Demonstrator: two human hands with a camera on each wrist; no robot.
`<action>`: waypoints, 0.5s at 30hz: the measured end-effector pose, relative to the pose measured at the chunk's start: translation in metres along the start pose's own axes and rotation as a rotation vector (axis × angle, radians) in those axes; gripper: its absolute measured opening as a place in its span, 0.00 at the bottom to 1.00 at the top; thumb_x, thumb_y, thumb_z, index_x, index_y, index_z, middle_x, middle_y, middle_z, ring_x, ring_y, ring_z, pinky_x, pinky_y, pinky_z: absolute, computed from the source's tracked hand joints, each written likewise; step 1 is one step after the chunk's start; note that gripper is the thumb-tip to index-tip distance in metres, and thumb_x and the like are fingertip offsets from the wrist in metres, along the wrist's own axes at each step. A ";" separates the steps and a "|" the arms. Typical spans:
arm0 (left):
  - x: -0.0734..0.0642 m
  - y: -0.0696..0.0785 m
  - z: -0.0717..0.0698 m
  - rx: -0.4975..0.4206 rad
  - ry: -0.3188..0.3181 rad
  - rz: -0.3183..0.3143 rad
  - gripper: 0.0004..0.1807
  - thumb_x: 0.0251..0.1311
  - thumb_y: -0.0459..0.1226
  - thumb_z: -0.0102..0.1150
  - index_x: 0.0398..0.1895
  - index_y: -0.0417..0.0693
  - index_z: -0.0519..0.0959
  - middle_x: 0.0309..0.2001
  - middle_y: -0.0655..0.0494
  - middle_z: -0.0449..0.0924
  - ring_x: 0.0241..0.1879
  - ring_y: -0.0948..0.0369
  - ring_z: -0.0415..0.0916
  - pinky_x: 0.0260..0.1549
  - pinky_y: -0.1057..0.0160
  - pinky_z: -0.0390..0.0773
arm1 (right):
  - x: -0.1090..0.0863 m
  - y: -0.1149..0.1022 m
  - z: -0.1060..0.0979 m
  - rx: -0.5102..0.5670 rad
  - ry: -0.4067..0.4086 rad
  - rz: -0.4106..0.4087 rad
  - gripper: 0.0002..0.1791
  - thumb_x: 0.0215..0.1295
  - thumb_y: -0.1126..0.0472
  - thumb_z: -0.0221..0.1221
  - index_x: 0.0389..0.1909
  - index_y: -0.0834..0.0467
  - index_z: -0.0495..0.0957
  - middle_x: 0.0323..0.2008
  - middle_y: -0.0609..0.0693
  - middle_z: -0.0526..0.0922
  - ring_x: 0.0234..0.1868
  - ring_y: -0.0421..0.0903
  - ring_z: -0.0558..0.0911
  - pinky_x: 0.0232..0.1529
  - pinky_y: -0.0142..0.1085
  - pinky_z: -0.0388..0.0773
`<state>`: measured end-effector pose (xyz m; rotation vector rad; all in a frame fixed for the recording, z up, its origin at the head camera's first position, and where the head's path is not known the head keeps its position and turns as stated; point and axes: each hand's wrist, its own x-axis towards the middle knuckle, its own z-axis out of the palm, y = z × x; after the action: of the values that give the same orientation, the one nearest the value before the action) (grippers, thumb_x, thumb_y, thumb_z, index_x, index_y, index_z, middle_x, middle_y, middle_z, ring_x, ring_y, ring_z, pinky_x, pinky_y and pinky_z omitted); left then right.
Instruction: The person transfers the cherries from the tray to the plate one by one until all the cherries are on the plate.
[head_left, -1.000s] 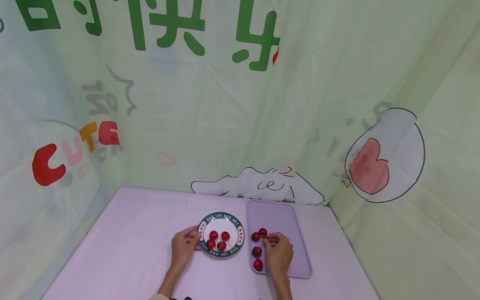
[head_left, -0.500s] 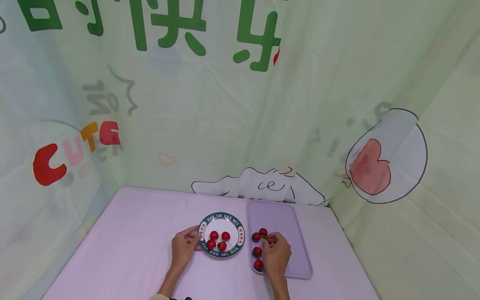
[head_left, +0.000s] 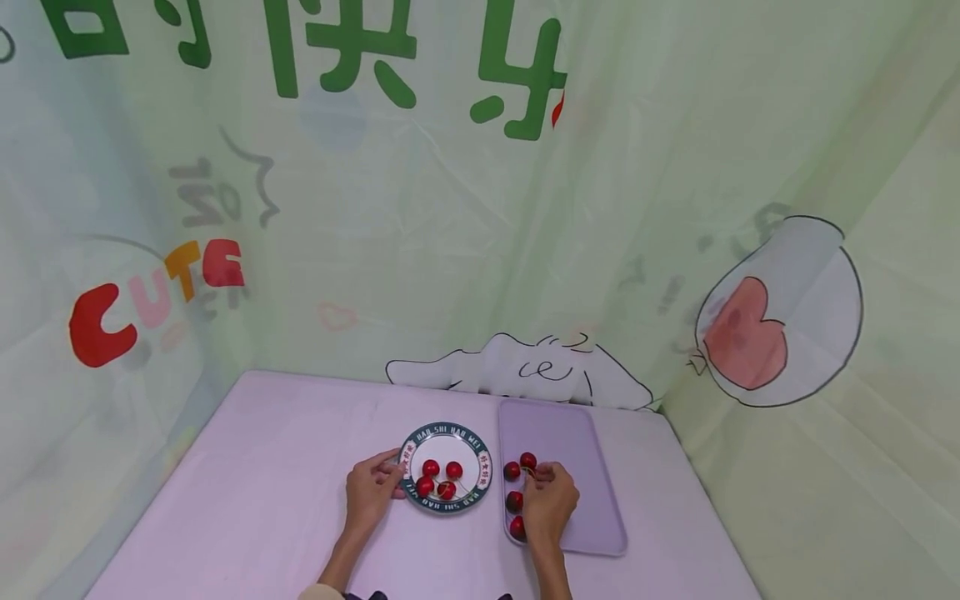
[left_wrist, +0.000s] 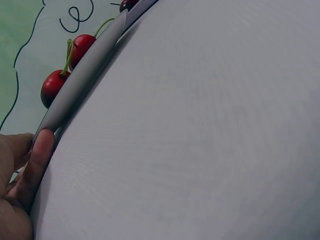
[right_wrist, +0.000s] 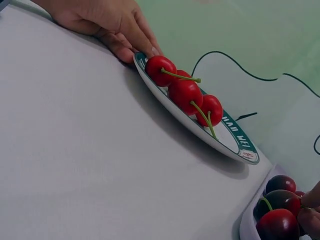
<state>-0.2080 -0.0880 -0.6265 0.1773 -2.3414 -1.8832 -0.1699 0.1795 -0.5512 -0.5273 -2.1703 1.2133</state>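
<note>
While the right hand [head_left: 550, 504] is hovering over the lilac tray [head_left: 558, 433], its thumb and forefinger are pinching a green stem [head_left: 528, 471], tips nearly meeting. The left hand [head_left: 367, 490] is gripping the left rim of the green-bordered plate [head_left: 442, 447], closed to the rim's thickness. At least four dark-red cherries [head_left: 513, 502] are lying along the tray's left side; four red cherries [head_left: 425, 487] are resting on the plate. Beyond the pale table [head_left: 285, 467], a printed curtain [head_left: 420, 250] is hanging.
</note>
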 end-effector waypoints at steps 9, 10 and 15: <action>-0.001 0.002 0.000 0.002 0.000 0.008 0.21 0.75 0.35 0.68 0.68 0.43 0.84 0.35 0.50 0.87 0.22 0.61 0.86 0.29 0.75 0.85 | 0.003 0.009 0.003 0.043 0.048 0.022 0.07 0.57 0.78 0.74 0.35 0.71 0.86 0.31 0.66 0.88 0.29 0.55 0.89 0.28 0.18 0.77; -0.001 0.002 0.000 0.002 0.000 0.011 0.21 0.75 0.35 0.68 0.68 0.43 0.84 0.35 0.50 0.87 0.22 0.61 0.86 0.30 0.75 0.85 | 0.004 0.012 0.004 0.048 0.050 0.022 0.07 0.56 0.78 0.74 0.35 0.71 0.86 0.31 0.66 0.88 0.27 0.53 0.89 0.28 0.18 0.78; 0.000 0.000 0.001 -0.003 0.005 0.014 0.21 0.74 0.35 0.68 0.67 0.43 0.85 0.35 0.50 0.88 0.21 0.61 0.86 0.29 0.75 0.85 | 0.008 0.018 0.004 0.073 0.061 0.064 0.06 0.55 0.76 0.73 0.33 0.70 0.87 0.29 0.63 0.89 0.24 0.41 0.85 0.26 0.18 0.76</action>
<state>-0.2082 -0.0868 -0.6264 0.1656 -2.3303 -1.8774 -0.1772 0.1909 -0.5664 -0.5989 -2.0638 1.2882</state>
